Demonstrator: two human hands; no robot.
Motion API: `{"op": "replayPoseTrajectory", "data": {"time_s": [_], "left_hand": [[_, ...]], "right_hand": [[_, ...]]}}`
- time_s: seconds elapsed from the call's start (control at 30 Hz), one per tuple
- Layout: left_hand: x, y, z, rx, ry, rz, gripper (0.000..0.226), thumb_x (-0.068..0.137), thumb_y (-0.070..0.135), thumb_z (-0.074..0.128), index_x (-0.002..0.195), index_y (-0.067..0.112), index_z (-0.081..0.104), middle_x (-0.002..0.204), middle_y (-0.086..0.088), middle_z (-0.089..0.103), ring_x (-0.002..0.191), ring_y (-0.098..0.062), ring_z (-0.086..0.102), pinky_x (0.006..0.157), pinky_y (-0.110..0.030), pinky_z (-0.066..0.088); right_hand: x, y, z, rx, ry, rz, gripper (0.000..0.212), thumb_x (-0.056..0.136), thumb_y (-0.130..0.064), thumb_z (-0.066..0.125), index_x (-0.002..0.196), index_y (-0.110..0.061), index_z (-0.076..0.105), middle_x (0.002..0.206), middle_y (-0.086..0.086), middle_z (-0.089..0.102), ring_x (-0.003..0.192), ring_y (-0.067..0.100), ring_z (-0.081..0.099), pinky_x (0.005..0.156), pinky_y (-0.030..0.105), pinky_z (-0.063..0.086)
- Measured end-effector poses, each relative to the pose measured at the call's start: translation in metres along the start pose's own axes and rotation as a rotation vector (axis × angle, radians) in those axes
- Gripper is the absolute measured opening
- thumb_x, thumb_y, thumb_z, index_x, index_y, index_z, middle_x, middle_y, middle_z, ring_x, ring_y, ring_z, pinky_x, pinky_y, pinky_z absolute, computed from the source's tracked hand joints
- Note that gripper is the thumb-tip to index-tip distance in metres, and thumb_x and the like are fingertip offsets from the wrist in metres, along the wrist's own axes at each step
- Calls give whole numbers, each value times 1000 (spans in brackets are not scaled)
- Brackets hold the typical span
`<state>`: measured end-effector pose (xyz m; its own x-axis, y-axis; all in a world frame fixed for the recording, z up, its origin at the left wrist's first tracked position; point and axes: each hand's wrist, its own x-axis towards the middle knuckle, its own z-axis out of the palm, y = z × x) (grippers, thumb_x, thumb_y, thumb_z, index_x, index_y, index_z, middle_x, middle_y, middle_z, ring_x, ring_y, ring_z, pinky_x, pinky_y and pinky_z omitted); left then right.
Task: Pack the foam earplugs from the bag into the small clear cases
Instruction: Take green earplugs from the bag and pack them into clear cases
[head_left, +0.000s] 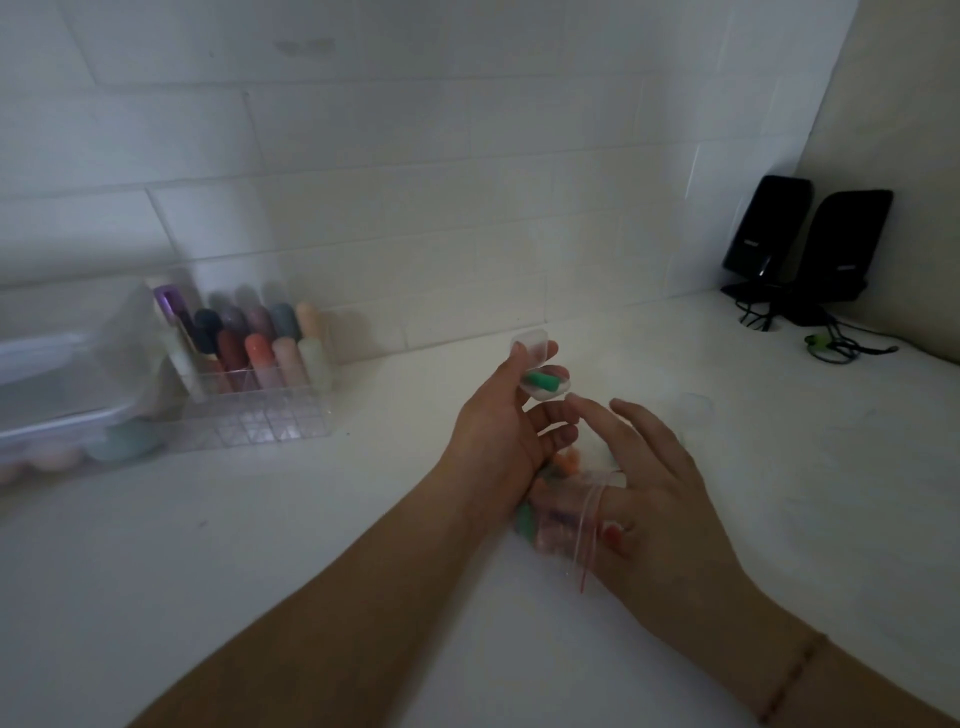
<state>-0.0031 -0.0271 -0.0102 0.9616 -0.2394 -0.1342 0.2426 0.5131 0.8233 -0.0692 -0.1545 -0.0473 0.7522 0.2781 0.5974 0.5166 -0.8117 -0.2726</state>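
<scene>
Nearest, two bare forearms reach in over the white tabletop (260, 545), the right wrist wearing one thin beaded bracelet (792, 678). The right hand (660, 483) hovers palm down, fingers straight and loose, gripping nothing, its thumb threaded through the mouth of one clear zip bag (563, 519). Inside are blurred foam earplugs (563, 460), orange, green and pink; no clean count. The left hand (501, 431) pinches one small clear case (540, 366) between thumb and fingers, lid hinged up, one green earplug (543, 380) inside. Bare tabletop spreads left and right of the hands. Further left stand one clear organiser (249, 410) of coloured tubes and one lidded clear box (57, 400). Two black speakers (810, 239) sit in the far right corner, cables trailing.
</scene>
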Motion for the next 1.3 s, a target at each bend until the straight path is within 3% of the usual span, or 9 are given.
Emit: {"op": "replayPoseTrajectory", "data": {"time_s": [0.1,0.37,0.5,0.7,0.9,1.03,1.17,1.23,1.3], "left_hand": [[-2,-1,0,0,8,-3,39,95,48,49,112,18,68,97,0,61,56,-13,57,61,-31,40],[-2,-2,5,-18,37,17,41,97,48,47,116,17,67,95,1,62,56,-11,51,61,-30,42],[-2,0,5,-1,50,16,41,97,48,46,115,18,68,95,3,64,61,-12,52,61,-29,44],[-3,-2,7,-99,39,10,42,97,44,50,120,12,65,92,-1,62,61,-14,50,58,-27,44],[-2,-3,6,-77,36,13,42,96,45,50,120,14,65,93,-1,62,64,-15,50,58,-28,43],[-3,-2,7,-112,32,6,42,97,45,49,120,13,64,93,-1,61,63,-15,48,56,-26,43],[0,0,3,-113,25,39,42,99,45,44,118,14,63,89,-2,60,61,-16,49,56,-27,43],[1,2,2,-113,15,45,41,99,45,43,117,14,64,87,-2,60,62,-17,49,59,-29,44],[1,3,2,-98,13,53,40,100,44,43,117,14,63,85,-2,59,61,-17,48,60,-30,42]], "right_hand": [[-3,0,5,-55,-46,-11,25,77,-55,58,100,-51,67,150,-1,41,137,35,34,102,58,38],[-1,-3,7,108,55,-28,16,73,-50,61,79,-42,73,142,-2,49,134,29,35,103,52,38],[-3,-3,8,36,-2,-29,21,74,-53,58,89,-47,72,147,-3,43,137,31,32,105,51,35],[-3,-4,9,27,-64,-37,21,72,-56,59,80,-42,73,148,-4,42,138,31,32,104,54,36],[-5,-5,8,-48,-108,-22,23,75,-60,55,86,-47,71,152,-4,35,141,31,28,106,55,34],[-2,-1,0,4,-108,-81,15,71,-50,67,84,-44,70,148,-6,39,140,30,27,107,53,33],[0,9,-32,-56,-165,-149,17,73,-51,56,77,-41,69,144,-10,45,140,30,30,102,53,40],[-1,14,-53,-23,-213,-148,15,72,-56,59,82,-45,63,142,-17,44,141,24,27,104,49,37],[2,15,-74,81,-254,-90,18,71,-61,61,82,-47,61,136,-28,46,138,12,31,105,35,36]]}}
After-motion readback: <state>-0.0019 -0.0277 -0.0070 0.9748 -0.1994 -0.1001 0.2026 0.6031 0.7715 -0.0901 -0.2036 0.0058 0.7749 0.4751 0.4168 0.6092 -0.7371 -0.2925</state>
